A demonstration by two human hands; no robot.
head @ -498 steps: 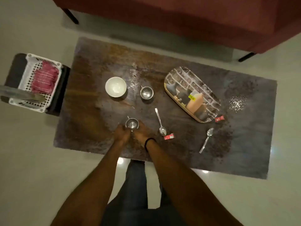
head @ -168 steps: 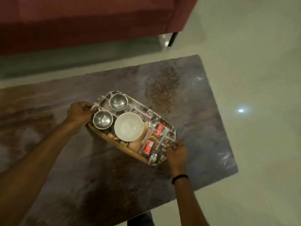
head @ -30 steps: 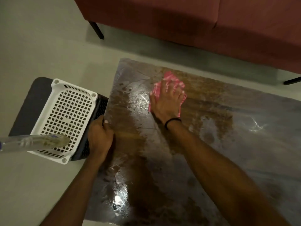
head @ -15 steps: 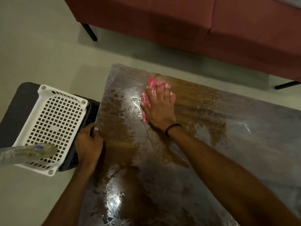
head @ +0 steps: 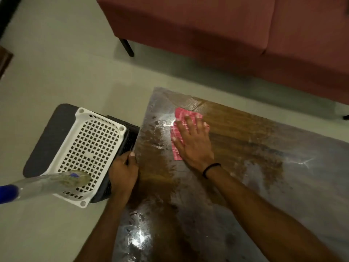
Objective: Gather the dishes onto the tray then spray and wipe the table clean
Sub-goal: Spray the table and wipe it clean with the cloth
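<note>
Right hand (head: 194, 142), fingers spread straight, is pressed flat on the pink cloth (head: 179, 114); the table (head: 245, 186) is gripped at its edge by the left hand (head: 122, 173), with a white basket (head: 90, 144) just left of it.

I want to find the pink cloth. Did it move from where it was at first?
Yes. The pink cloth left the white basket and went right onto the table, where the right hand presses it near the far corner.
</note>
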